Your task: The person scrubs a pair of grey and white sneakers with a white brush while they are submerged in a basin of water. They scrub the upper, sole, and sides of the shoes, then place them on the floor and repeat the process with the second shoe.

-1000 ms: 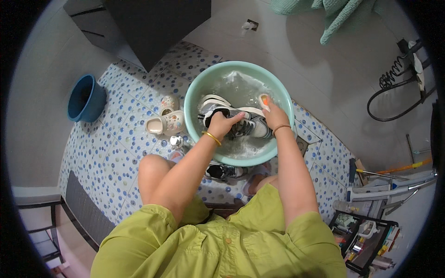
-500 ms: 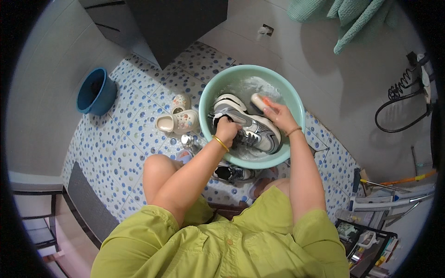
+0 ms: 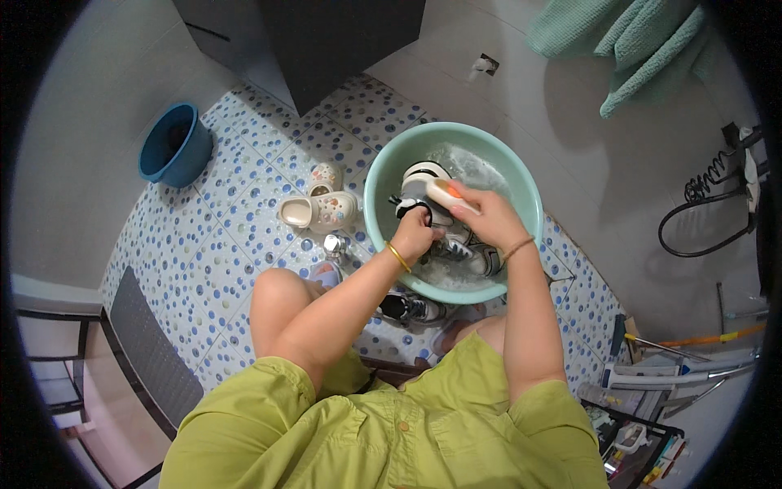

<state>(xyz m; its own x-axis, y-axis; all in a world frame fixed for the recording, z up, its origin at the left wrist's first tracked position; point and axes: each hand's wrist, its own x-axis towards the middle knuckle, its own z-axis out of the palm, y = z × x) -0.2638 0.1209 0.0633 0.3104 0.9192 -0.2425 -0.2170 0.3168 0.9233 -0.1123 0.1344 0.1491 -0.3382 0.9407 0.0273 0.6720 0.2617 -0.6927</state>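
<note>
A grey-and-white sneaker [image 3: 441, 218] lies tilted in soapy water inside a pale green basin [image 3: 534, 191]. My left hand [image 3: 415, 236] is closed on it at the ankle opening, fingers partly inside. In my right hand [image 3: 491, 222] is a white-and-orange scrub brush [image 3: 445, 196], held against or just above the shoe near its heel; the bristles are hidden. My right hand and wrist cover part of the shoe's far side. Another dark-and-grey sneaker [image 3: 405, 308] stands on the floor just below the basin, between my feet.
White clogs [image 3: 332, 211] and a shiny silver object [image 3: 334, 244] sit left of the basin. Farther left is a blue bucket [image 3: 176, 147]. A dark cabinet [image 3: 342, 41] stands ahead, green towels [image 3: 627, 49] hang at upper right, and long-handled tools [image 3: 684, 342] lean at right.
The brush has moved left and toward the shoe's heel, with my right hand now over the shoe. My left hand keeps its grip. The view has shifted slightly.
</note>
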